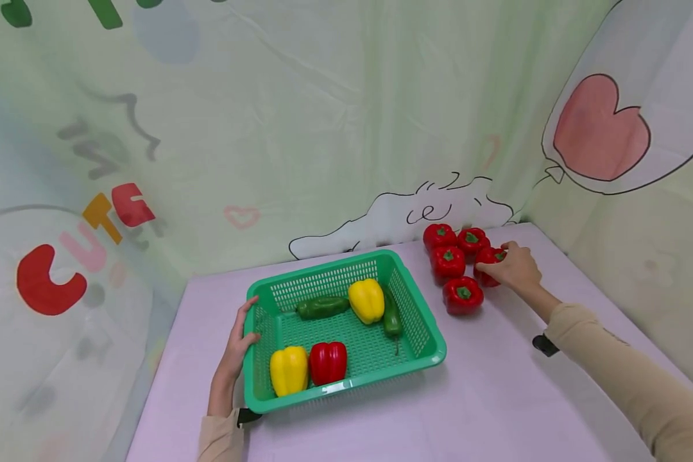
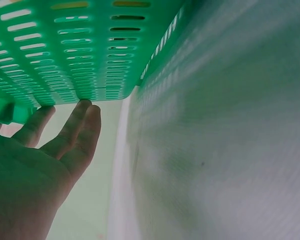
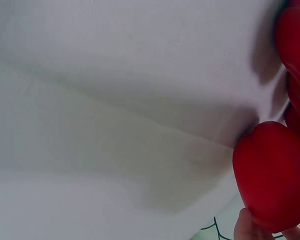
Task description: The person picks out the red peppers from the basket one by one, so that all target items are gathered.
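A green plastic basket (image 1: 346,386) is held at its left rim by my left hand (image 1: 239,343), thumb over the edge. In the left wrist view its fingers (image 2: 82,132) reach along the outside of the perforated basket (image 2: 65,60). Inside lie a yellow bell pepper (image 1: 289,371), a red bell pepper (image 1: 328,363), another yellow bell pepper (image 1: 366,301) and two long green peppers (image 1: 322,307). To the right, my right hand (image 1: 516,269) grips a red bell pepper (image 1: 487,274) between thumb and fingers. In the right wrist view fingertips touch this pepper (image 3: 272,175).
Several more red bell peppers (image 1: 463,296) stand grouped right of the basket, beside the gripped one. A pale cloth covers the table (image 1: 479,398). Behind and at both sides hangs a printed curtain (image 1: 300,128) with balloon and heart drawings.
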Demonstrator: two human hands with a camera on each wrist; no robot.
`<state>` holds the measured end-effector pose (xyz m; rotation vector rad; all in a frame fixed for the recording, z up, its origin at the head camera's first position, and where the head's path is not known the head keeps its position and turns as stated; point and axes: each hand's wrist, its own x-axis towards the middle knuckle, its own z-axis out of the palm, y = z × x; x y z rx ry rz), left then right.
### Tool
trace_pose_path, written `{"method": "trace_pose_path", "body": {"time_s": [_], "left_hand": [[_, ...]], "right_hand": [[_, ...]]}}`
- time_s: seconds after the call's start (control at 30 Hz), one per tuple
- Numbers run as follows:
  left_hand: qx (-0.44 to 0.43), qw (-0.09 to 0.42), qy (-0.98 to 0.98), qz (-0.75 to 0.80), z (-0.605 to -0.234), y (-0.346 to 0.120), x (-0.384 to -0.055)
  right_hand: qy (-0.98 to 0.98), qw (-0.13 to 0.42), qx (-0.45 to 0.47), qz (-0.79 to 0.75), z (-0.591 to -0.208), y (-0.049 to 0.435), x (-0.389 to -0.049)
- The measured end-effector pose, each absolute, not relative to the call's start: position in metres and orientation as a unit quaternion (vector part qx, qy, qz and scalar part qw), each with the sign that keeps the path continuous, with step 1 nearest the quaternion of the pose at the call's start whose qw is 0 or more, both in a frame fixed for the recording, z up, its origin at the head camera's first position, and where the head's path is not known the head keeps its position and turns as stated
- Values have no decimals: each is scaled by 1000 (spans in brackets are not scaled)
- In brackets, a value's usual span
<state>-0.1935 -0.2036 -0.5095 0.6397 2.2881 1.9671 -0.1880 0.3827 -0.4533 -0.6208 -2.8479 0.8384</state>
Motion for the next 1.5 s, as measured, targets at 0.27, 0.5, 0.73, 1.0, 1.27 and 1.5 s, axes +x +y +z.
{"method": "trace_pose_path", "body": {"time_s": [0.27, 0.5, 0.73, 1.0, 1.27, 1.5], "left_hand": [[205, 29, 744, 636, -513, -204, -190], [209, 23, 738, 641, -508, -205, -192], [208, 24, 742, 638, -508, -206, -191], [202, 25, 739, 642, -508, -205, -190], [197, 26, 743, 639, -508, -206, -190], [193, 38, 740, 643, -506, -203, -193]], "right_hand": [[-933, 45, -216, 284, -457, 376, -189], [-930, 52, -206, 300, -450, 377, -193], [-922, 36, -217, 319, -449, 375, -188], [-920, 32, -214, 326, -450, 378, -187], [-927, 51, -190, 320, -437, 380, -182], [-937, 76, -146, 307, -410, 360, -174]]}}
